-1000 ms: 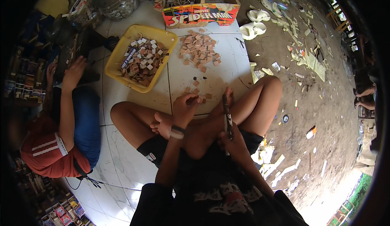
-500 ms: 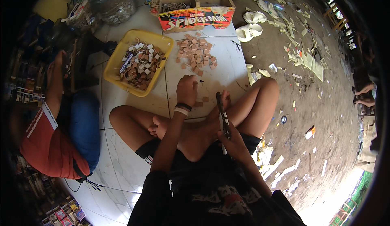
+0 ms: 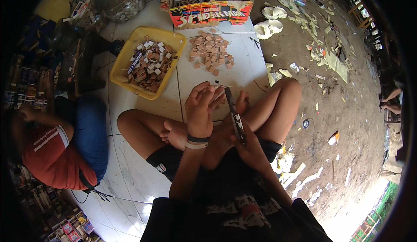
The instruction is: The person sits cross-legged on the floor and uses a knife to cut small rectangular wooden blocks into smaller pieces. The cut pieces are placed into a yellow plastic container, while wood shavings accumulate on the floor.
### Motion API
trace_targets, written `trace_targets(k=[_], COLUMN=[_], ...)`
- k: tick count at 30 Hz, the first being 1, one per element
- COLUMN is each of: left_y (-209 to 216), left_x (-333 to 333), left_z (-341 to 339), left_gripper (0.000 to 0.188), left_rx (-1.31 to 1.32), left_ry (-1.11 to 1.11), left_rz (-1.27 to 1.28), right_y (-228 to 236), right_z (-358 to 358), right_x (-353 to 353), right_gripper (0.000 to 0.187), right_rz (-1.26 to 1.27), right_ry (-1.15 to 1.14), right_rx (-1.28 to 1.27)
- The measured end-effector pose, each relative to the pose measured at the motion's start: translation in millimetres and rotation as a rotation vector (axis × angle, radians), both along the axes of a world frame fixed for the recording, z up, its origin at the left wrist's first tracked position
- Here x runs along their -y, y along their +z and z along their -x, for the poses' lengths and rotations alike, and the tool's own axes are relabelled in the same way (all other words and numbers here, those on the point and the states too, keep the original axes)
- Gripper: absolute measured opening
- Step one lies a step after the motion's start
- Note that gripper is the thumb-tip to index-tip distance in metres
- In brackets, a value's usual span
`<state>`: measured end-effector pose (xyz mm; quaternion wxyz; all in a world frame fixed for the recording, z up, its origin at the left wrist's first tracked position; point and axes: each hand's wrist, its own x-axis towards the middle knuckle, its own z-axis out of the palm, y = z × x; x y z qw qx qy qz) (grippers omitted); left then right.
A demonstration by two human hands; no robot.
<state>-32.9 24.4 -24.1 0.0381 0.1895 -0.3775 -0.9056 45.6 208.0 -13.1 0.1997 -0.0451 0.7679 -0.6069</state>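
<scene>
My left hand [image 3: 200, 109], with dark and pale bands at its wrist, is raised above my crossed legs, palm turned up. Its fingertips pinch a small, thin pale piece [image 3: 224, 86] close to the tip of a tool. That tool [image 3: 236, 119] is slim, with a dark end and a black-and-white patterned body, and my right hand [image 3: 249, 147] is wrapped round it, holding it upright. Ahead on the tiles lies a loose pile of small brown square pieces [image 3: 210, 53]. Left of the pile, a yellow basin [image 3: 116, 76] holds many brown and white squares.
A wooden box with a colourful printed front [image 3: 210, 16] stands beyond the pile. To my left sits another person in a red top [image 3: 56, 155]. White clogs [image 3: 268, 29] and paper scraps [image 3: 336, 68] lie on the dirt floor at right. A filled clear bag [image 3: 119, 3] is far left.
My left hand has risen from over the tiles and turned palm up, bringing a thin piece beside the tool's tip. The other person's arm has drawn back.
</scene>
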Motion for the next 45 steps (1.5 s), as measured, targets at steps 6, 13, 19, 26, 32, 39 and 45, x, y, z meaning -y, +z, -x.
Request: trace_targets(k=[6,13,19,26,32,39,45], left_y=[1,-2,-2,-7,-6,-2,0], left_x=[-15,-17,-18,-18,-16,-17,-18], left_z=[-8,-11,-13,-14,-15,-14,-15], left_gripper=[0.031,0.033,0.032,0.030,0.029,0.021,0.019], left_rx=[0.036,-0.009,0.018,-0.009,-0.051,-0.059,-0.049], left_ry=[0.077,0.087,0.094,0.088,0.104,0.125,0.125], left_rz=[-0.016,-0.124,-0.134,-0.172,-0.185,-0.148,-0.131], right_y=[4,4,4,5,3,5,2], right_z=[0,-1,-1,0,1,3,2], right_x=[3,8,10,11,14,14,14], right_gripper=[0.065,0.064,0.065,0.067,0.070,0.071,0.071], right_rz=[0.014,0.030,0.033,-0.033,-0.025,-0.002,-0.011], right_ry=[0.009,-0.008,-0.015,-0.014,-0.006,0.001,0.003], right_rx=[-0.006,-0.115,-0.119,-0.170,-0.209,-0.178,-0.216])
